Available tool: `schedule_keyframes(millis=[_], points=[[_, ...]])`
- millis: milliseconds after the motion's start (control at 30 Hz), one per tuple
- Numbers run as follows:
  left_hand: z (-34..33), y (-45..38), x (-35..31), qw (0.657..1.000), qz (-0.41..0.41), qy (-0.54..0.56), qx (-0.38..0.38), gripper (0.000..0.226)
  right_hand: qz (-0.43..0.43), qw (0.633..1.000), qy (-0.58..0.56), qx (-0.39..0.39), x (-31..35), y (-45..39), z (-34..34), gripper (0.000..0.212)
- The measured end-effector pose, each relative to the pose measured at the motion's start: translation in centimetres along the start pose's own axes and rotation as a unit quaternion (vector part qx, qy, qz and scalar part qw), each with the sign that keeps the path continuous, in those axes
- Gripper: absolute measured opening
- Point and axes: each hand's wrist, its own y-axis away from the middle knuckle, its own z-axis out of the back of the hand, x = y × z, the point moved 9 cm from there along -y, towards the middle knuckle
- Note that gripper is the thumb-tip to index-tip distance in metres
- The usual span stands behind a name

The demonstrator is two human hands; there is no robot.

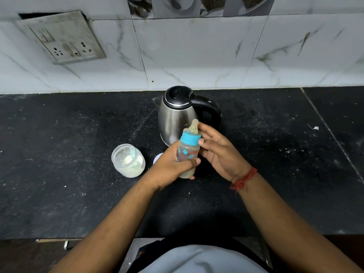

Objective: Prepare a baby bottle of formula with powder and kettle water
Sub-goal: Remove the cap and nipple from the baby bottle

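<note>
The kettle [175, 119] is showing brushed, shiny metal under a glossy black plastic lid; the bottle [187, 154] and jar [128, 160] are looking like clear plastic; the surface [59, 144] is lying speckled, matt black stone.

both arms reach fwd over the counter, forearms bare. left hand [169, 166] wraps the bottle [187, 154] low down, thumb across the front, fingers round the back. right hand [218, 152] sits just beside it, palm facing left, fingers loosely spread, tips touching near the cap and teat. red thread band [244, 179] on the right wrist.
</note>
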Motion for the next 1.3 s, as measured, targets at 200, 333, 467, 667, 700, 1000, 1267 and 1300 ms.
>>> schedule_keyframes(millis=[200, 333, 467, 667, 700, 1000, 1267, 1300], points=[[2.1, 0.0, -0.8, 0.960, -0.048, -0.256, -0.106, 0.058, 0.025, 0.989, 0.124, -0.077, -0.1, 0.1, 0.8, 0.042], [1.3, 0.0, -0.3, 0.976, -0.031, -0.201, -0.075, 0.052, 0.028, 0.986, 0.138, -0.089, -0.4, 0.0, 1.0, 0.046], [0.8, 0.3, 0.0, 0.993, -0.008, -0.113, -0.031, 0.045, 0.027, 0.996, 0.073, -0.048, -0.3, 0.0, 0.8, 0.049], [1.3, 0.0, -0.2, 0.989, -0.021, -0.139, -0.048, 0.046, 0.016, 0.998, 0.038, -0.039, -0.7, 0.2, 0.7, 0.054], [1.4, 0.0, -0.2, 0.988, -0.021, -0.146, -0.053, 0.047, 0.013, 0.996, 0.064, -0.054, -0.8, 0.2, 0.8, 0.055], [1.5, -0.3, 0.0, 0.976, -0.027, -0.207, -0.066, 0.055, 0.044, 0.989, 0.106, -0.091, 0.2, 0.5, 1.1, 0.040], [2.1, -0.9, 1.3, 0.967, -0.023, -0.228, -0.110, 0.045, 0.130, 0.969, 0.089, -0.189, 3.2, 1.5, 4.3, 0.033], [2.0, -1.0, 1.5, 0.964, -0.025, -0.237, -0.116, 0.044, 0.137, 0.962, 0.103, -0.210, 3.3, 1.8, 5.1, 0.034]])
